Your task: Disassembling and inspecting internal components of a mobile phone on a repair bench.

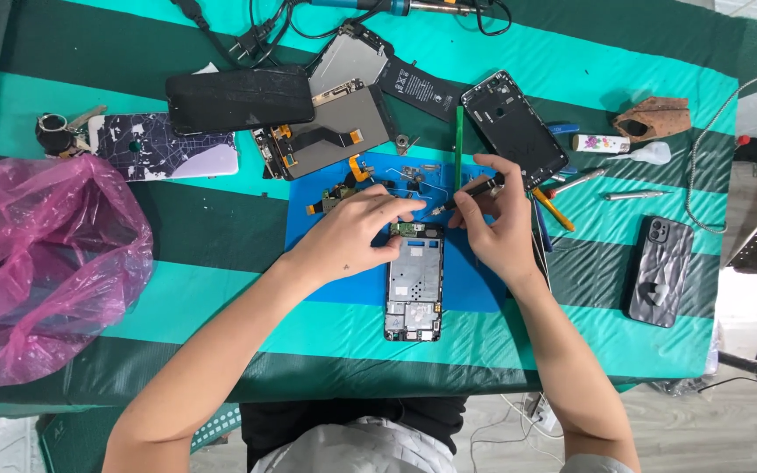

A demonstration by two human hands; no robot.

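Note:
An opened phone frame (414,289) lies on a blue work mat (470,285), its bare metal inside facing up. My left hand (354,235) rests on the frame's upper left corner, fingers curled and pressing near a small circuit board (406,229) at its top. My right hand (494,219) grips a thin dark tool (470,193), a screwdriver or tweezers, with the tip pointing left towards that board. Small loose parts (413,172) and a flex-cable piece (333,198) lie on the mat just beyond my hands.
A phone screen (238,98), an opened phone back (330,131), a battery (415,88), a black rear shell (513,127), a green pry stick (459,144), a patterned case (164,146), a pink plastic bag (41,263) and a dark cased phone (659,270) surround the mat.

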